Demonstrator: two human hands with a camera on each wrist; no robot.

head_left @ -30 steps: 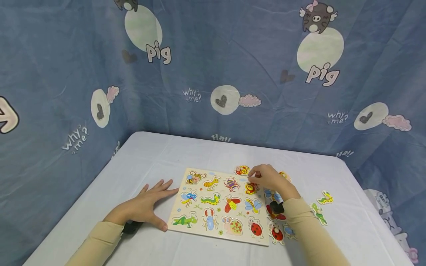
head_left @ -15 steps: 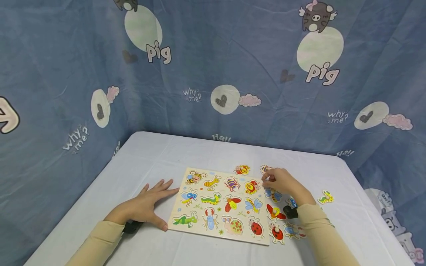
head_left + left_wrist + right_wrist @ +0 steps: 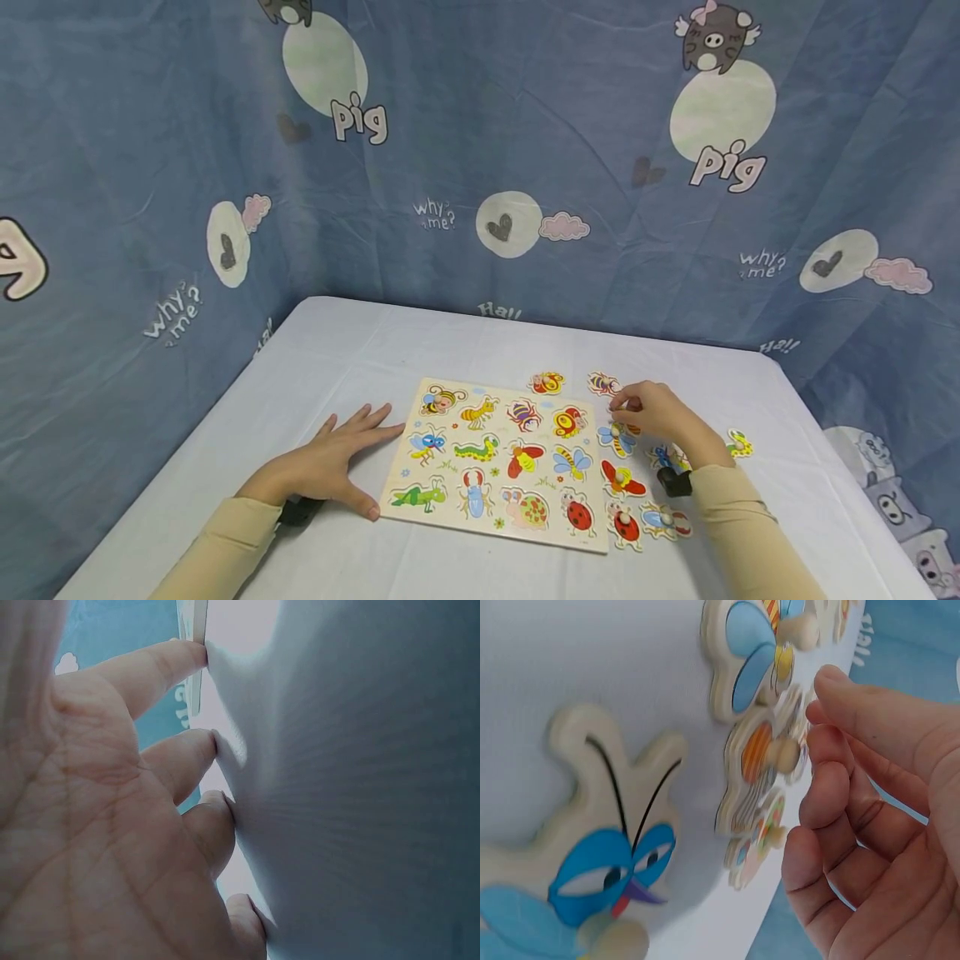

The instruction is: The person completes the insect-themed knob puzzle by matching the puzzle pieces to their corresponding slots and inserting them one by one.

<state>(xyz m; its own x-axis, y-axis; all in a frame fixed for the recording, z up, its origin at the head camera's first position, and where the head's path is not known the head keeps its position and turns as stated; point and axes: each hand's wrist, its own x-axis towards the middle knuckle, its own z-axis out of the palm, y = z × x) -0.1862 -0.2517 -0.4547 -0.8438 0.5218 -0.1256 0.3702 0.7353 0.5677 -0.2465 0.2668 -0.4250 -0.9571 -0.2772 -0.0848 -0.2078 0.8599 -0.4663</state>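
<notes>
a spread left hand (image 3: 326,462) is bracing the pale rectangular wooden board (image 3: 532,533) at left, the empty, half-curled right hand (image 3: 660,412) hovering by colourful insect-shaped wooden pieces (image 3: 615,440), best gripped by knobs (image 3: 783,755).

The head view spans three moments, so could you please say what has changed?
The right hand has moved rightward off the far right corner of the insect puzzle board, uncovering the spider piece. No grasp or release is visible. The left hand and insect puzzle board stayed put.

sleeves (image 3: 757,525) — beige, plain, wrist-length | wrist devices (image 3: 675,482) — black, one per arm
</notes>
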